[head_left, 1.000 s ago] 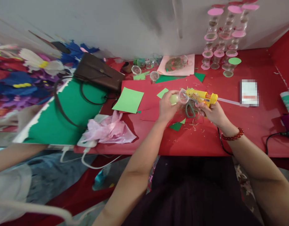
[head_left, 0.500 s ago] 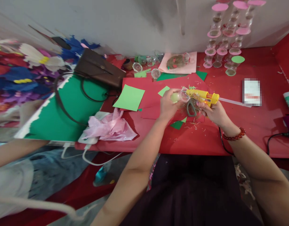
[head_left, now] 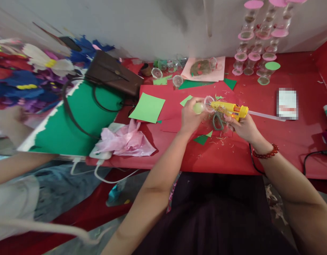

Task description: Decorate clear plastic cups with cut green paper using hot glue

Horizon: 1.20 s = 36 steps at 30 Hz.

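My left hand (head_left: 191, 115) is closed around a small clear plastic cup piece (head_left: 209, 103) with a pale green end; its rim faces right. A yellow glue gun (head_left: 228, 108) is gripped in my right hand (head_left: 240, 125), its nozzle at the cup's rim. I cannot tell whether the nozzle touches the plastic. A translucent glue stick (head_left: 267, 115) sticks out of the gun's back. Beneath the gun, the grey-green handle of a pair of scissors (head_left: 218, 121) shows on the table; its blades are hidden.
Stacked clear cups (head_left: 243, 46) with pink discs stand at the back right. Green paper (head_left: 147, 107), a brown bag (head_left: 114, 72) and a pink plastic bag (head_left: 123, 140) lie to the left. A person's arm (head_left: 22, 168) is at far left.
The cup's rim has turned slightly more towards the camera at the nozzle. Both hands keep their grip. The view has shifted slightly, and at far left another person's hand has come into view.
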Each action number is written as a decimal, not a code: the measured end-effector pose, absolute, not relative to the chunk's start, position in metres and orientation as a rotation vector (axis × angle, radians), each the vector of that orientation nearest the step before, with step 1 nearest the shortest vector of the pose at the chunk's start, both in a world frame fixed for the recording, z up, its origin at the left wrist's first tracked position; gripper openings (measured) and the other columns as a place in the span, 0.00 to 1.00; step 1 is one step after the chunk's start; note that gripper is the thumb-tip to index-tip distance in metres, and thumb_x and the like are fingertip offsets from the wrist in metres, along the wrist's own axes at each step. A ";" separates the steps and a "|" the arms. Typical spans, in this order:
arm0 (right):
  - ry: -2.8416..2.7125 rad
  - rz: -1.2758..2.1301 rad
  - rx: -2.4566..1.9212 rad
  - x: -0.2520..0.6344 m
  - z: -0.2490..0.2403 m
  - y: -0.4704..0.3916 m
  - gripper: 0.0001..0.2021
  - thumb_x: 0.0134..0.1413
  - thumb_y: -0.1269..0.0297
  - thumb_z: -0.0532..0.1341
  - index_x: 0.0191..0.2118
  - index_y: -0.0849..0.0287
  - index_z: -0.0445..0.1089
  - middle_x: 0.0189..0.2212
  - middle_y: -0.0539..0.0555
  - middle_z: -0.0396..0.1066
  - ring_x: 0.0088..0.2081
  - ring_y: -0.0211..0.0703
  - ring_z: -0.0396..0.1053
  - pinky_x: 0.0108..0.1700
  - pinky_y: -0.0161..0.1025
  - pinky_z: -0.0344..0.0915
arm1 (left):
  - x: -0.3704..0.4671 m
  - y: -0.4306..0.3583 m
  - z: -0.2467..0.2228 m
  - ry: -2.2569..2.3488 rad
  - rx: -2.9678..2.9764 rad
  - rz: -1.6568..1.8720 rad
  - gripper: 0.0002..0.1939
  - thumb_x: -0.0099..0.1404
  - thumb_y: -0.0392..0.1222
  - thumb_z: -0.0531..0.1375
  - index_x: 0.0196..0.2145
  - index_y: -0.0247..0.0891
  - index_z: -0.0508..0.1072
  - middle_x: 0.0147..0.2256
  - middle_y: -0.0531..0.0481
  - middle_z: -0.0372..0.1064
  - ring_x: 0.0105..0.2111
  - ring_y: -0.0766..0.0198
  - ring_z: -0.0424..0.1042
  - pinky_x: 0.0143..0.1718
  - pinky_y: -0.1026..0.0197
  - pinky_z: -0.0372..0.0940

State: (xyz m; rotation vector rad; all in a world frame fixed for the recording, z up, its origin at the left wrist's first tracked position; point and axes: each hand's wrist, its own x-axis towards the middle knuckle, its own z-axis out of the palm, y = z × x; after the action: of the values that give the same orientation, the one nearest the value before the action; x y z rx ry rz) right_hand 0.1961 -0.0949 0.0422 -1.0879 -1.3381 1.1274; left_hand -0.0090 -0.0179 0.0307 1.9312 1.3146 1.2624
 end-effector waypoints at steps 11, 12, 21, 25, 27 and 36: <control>-1.363 1.138 -1.098 0.194 0.049 -0.097 0.20 0.55 0.43 0.71 0.37 0.55 0.70 0.18 0.42 0.59 0.19 0.32 0.52 0.20 0.35 0.52 | -0.010 -0.016 0.030 1.331 1.921 1.280 0.21 0.53 0.53 0.75 0.41 0.45 0.76 0.42 0.49 0.80 0.44 0.54 0.76 0.47 0.52 0.70; -1.367 1.133 -1.104 0.194 0.049 -0.098 0.20 0.55 0.43 0.71 0.37 0.54 0.70 0.18 0.42 0.59 0.19 0.32 0.52 0.20 0.35 0.52 | -0.010 -0.016 0.031 1.329 1.918 1.280 0.21 0.53 0.53 0.75 0.41 0.45 0.76 0.42 0.49 0.80 0.43 0.55 0.76 0.47 0.52 0.70; -1.376 1.141 -1.124 0.195 0.049 -0.099 0.21 0.53 0.43 0.71 0.39 0.56 0.72 0.20 0.43 0.61 0.21 0.31 0.55 0.21 0.35 0.53 | -0.011 -0.014 0.030 1.356 1.878 1.312 0.19 0.53 0.50 0.74 0.40 0.45 0.75 0.41 0.51 0.80 0.43 0.55 0.76 0.47 0.52 0.70; -1.383 1.134 -1.113 0.195 0.052 -0.099 0.22 0.53 0.42 0.71 0.37 0.56 0.71 0.19 0.43 0.61 0.20 0.31 0.55 0.21 0.35 0.53 | -0.012 -0.013 0.030 1.353 1.875 1.325 0.19 0.54 0.50 0.73 0.40 0.45 0.75 0.41 0.50 0.80 0.43 0.55 0.77 0.47 0.51 0.69; -1.388 1.130 -1.113 0.195 0.053 -0.099 0.22 0.53 0.42 0.71 0.36 0.56 0.71 0.19 0.42 0.60 0.20 0.31 0.55 0.21 0.35 0.53 | -0.012 -0.013 0.031 1.352 1.875 1.326 0.19 0.54 0.51 0.73 0.40 0.45 0.75 0.41 0.49 0.80 0.44 0.54 0.77 0.47 0.51 0.70; -1.417 1.128 -1.111 0.197 0.055 -0.100 0.22 0.54 0.41 0.71 0.37 0.56 0.71 0.19 0.42 0.61 0.20 0.31 0.56 0.21 0.35 0.52 | -0.015 -0.011 0.027 1.358 1.864 1.377 0.18 0.54 0.49 0.73 0.41 0.46 0.75 0.42 0.50 0.80 0.43 0.55 0.77 0.47 0.51 0.70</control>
State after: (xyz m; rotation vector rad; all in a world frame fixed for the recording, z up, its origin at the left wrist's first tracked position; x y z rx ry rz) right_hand 0.1968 -0.0998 0.0551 -1.1111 -1.4172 1.1276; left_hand -0.0147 -0.0106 0.0271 1.8641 1.3581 1.3770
